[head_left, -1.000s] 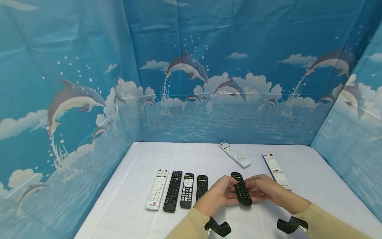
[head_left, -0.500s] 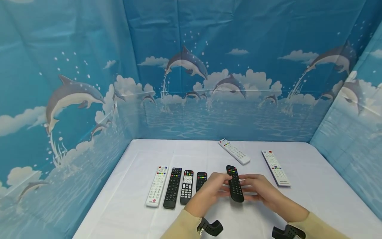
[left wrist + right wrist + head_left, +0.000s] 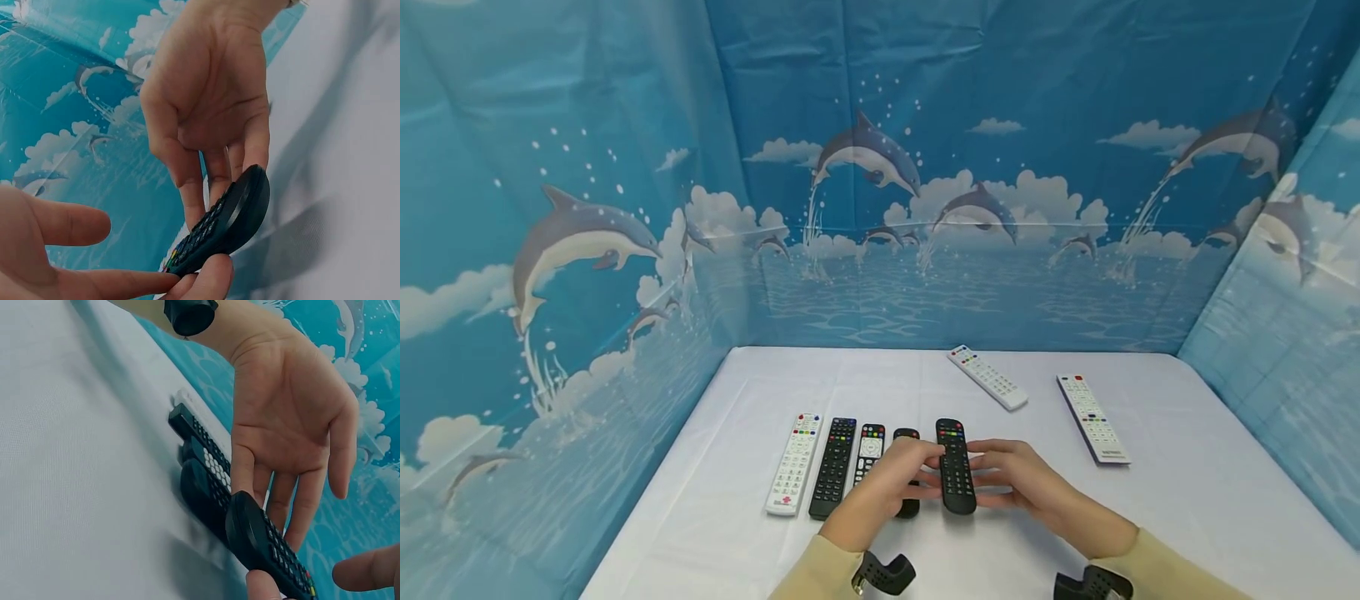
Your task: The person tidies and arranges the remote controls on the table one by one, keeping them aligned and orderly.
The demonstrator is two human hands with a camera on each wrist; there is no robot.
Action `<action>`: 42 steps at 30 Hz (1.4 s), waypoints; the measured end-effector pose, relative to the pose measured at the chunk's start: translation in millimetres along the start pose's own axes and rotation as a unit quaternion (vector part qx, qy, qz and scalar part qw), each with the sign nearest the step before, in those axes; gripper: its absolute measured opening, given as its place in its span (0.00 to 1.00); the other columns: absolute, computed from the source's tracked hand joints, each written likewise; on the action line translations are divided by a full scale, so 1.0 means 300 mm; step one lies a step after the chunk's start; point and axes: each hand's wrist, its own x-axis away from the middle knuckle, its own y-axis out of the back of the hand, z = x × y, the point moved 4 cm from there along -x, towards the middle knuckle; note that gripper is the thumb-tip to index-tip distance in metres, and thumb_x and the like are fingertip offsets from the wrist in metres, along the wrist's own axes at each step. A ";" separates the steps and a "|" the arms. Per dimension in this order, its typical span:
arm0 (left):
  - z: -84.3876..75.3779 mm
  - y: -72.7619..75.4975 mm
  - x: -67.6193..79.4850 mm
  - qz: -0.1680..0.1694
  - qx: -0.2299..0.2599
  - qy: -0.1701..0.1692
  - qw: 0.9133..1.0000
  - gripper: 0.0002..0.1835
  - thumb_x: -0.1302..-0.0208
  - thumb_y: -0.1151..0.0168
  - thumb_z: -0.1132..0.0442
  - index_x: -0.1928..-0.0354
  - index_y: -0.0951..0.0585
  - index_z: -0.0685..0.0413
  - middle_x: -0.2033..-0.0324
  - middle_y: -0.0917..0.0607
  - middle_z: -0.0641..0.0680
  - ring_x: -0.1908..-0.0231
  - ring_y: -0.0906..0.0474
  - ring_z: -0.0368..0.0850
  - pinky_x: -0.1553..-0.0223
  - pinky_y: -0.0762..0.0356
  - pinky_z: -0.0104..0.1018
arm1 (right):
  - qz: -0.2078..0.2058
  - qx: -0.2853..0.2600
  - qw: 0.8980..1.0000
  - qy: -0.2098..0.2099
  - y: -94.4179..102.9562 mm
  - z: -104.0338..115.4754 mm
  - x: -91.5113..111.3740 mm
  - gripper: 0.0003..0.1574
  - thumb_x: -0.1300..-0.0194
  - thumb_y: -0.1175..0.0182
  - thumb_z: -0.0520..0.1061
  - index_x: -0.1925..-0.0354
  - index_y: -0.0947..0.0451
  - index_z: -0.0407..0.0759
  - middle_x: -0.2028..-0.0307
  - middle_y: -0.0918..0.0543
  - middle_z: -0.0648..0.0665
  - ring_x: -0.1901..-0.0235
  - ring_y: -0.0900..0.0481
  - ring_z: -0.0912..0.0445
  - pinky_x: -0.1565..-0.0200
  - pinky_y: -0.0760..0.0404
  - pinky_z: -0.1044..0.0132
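Note:
A black remote control (image 3: 955, 467) stands between my two hands, its colored buttons toward the back. My left hand (image 3: 887, 479) touches its left side with extended fingers; its thumb is apart from the remote in the right wrist view. From the other side, the straight fingers of my right hand (image 3: 1030, 487) meet the remote, and the right thumb (image 3: 369, 569) is also away from it. Whether the remote touches the table is hard to tell. Under my left hand, another black remote (image 3: 907, 508) is partly hidden.
Left of my hands lie a white remote (image 3: 793, 465), a long black remote (image 3: 833, 469) and a black remote with white buttons (image 3: 871, 446), side by side. Farther back are a white remote (image 3: 987, 377) and another white remote (image 3: 1092, 419). Dolphin-print curtains (image 3: 880, 283) border the white table (image 3: 700, 517).
Both hands have moved left with the black remote between them, and it now stands beside the row. My left hand now covers part of the row's rightmost remote.

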 end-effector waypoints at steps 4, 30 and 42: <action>0.014 0.022 -0.006 -0.003 -0.011 -0.002 1.000 0.16 0.33 0.41 0.59 0.54 0.21 0.68 0.60 0.21 0.62 0.66 0.20 0.51 0.62 0.12 0.42 | 0.009 -0.002 1.000 0.006 -0.031 -0.006 -0.017 0.32 0.34 0.44 0.39 0.33 0.32 0.30 0.46 0.23 0.31 0.53 0.17 0.45 0.58 0.12 0.50; -0.002 0.036 -0.026 -0.037 -0.101 -0.041 0.993 0.24 0.29 0.42 0.58 0.43 0.22 0.73 0.54 0.18 0.64 0.64 0.16 0.55 0.65 0.12 0.42 | 0.013 0.025 0.999 -0.036 -0.058 -0.045 -0.027 0.34 0.38 0.45 0.38 0.34 0.32 0.28 0.52 0.21 0.34 0.58 0.19 0.46 0.59 0.12 0.52; -0.006 0.042 -0.028 -0.047 -0.102 -0.036 0.993 0.28 0.30 0.41 0.58 0.38 0.26 0.75 0.52 0.19 0.64 0.63 0.16 0.55 0.61 0.12 0.45 | 0.012 0.009 0.999 -0.038 -0.059 -0.049 -0.032 0.33 0.37 0.46 0.38 0.34 0.31 0.29 0.53 0.21 0.35 0.58 0.18 0.46 0.58 0.12 0.53</action>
